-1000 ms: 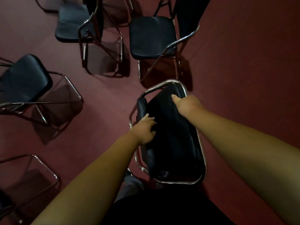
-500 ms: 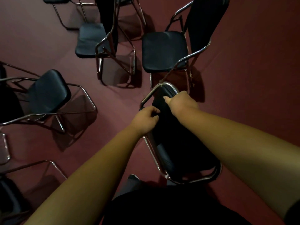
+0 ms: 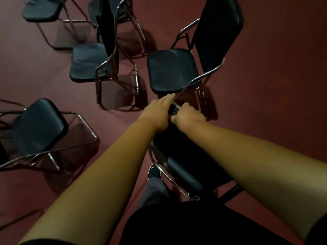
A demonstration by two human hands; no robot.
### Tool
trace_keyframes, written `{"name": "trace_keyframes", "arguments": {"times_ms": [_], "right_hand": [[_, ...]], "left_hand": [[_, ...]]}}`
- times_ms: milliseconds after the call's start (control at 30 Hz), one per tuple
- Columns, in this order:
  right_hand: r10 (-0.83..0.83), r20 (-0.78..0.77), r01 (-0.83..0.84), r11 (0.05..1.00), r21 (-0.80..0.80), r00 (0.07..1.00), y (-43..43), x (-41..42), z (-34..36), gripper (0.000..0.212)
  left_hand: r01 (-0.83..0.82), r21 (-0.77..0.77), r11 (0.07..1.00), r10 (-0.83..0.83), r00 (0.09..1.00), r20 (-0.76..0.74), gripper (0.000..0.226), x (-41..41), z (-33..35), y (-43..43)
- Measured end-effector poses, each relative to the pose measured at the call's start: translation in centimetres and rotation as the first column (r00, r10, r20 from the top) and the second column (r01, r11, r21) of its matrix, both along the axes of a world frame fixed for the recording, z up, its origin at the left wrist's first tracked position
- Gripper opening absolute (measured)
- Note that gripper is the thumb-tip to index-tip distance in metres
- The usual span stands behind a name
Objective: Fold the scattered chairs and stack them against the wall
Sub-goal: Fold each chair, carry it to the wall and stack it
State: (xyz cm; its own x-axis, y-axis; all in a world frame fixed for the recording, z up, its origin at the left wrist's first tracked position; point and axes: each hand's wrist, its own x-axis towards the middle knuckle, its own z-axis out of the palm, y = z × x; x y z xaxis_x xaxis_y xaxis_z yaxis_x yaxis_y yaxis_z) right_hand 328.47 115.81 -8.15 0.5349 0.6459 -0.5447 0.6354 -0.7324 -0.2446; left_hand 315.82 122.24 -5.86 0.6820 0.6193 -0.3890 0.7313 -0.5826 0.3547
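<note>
Gripping the top of the folded chair [image 3: 178, 167], the right hand [image 3: 190, 116] curls round it; the left hand [image 3: 155, 114] presses alongside, fingers straight; the chair stands near centre on the red floor [image 3: 274, 85], open chairs [image 3: 172, 69] beyond.

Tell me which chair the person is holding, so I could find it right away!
Look at the dark red floor dotted with black chairs, then find the two forearms in the middle. The held chair runs from the left hand and right hand back toward the person. Its neighbours stand open with flat seats; this one is folded up.
</note>
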Motion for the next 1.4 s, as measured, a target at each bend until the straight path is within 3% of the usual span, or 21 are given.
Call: {"name": "trace_keyframes", "arguments": {"times_ms": [133,267,467,533,633,767,967,1100,1267,1300,1400], "right_hand": [[0.048,0.059,-0.050,0.998,0.042,0.997,0.7,-1.1,-0.6,0.064],[0.130,0.134,-0.136,0.990,0.036,0.982,2.3,-1.9,-0.3,0.070],[0.287,0.213,-0.306,0.950,0.065,0.934,4.2,-4.4,0.1,0.070],[0.275,0.145,-0.288,0.955,0.077,0.951,4.7,-4.5,0.1,0.080],[0.163,-0.100,-0.153,0.983,0.102,0.982,4.2,-2.4,1.3,0.102],[0.012,-0.178,-0.039,0.988,-0.150,0.984,-2.2,4.1,3.3,0.116],[-0.020,0.105,0.054,0.944,-0.326,0.994,-13.8,8.8,1.8,0.093],[-0.124,0.036,0.129,0.923,-0.363,0.992,-18.6,9.7,1.2,0.081],[-0.174,-0.043,0.161,0.963,-0.216,0.984,-24.2,10.1,-0.1,0.067],[-0.178,-0.048,0.167,0.970,-0.178,0.983,-25.1,10.2,-0.4,0.065],[-0.218,-0.065,0.210,0.972,-0.107,0.974,-28.2,11.4,-0.8,0.064]], "left_hand": [[0.210,-0.005,0.978,-0.207,0.960,-0.189,0.088,0.4,-1.8,3.5],[0.324,0.188,0.927,-0.273,0.929,-0.251,0.075,-0.4,-1.7,5.6],[0.412,0.194,0.890,-0.339,0.884,-0.323,0.075,-2.6,-1.8,10.3],[0.420,0.135,0.897,-0.364,0.878,-0.312,0.076,-2.8,-2.1,11.1],[0.405,0.026,0.914,-0.387,0.888,-0.248,0.069,-2.3,-2.7,11.6],[0.427,-0.050,0.903,-0.425,0.869,-0.251,0.059,0.5,-2.4,11.0],[0.561,-0.057,0.826,-0.542,0.761,-0.357,0.057,7.2,-1.6,6.2],[0.745,0.043,0.665,-0.663,0.616,-0.424,0.076,10.5,-1.2,-0.2],[0.708,-0.218,0.672,-0.729,0.579,-0.365,0.120,14.7,-1.5,-3.8],[0.714,-0.225,0.663,-0.732,0.553,-0.398,0.120,15.6,-1.5,-4.8],[0.707,-0.179,0.684,-0.692,0.553,-0.463,0.090,17.9,-0.9,-8.3]]}}
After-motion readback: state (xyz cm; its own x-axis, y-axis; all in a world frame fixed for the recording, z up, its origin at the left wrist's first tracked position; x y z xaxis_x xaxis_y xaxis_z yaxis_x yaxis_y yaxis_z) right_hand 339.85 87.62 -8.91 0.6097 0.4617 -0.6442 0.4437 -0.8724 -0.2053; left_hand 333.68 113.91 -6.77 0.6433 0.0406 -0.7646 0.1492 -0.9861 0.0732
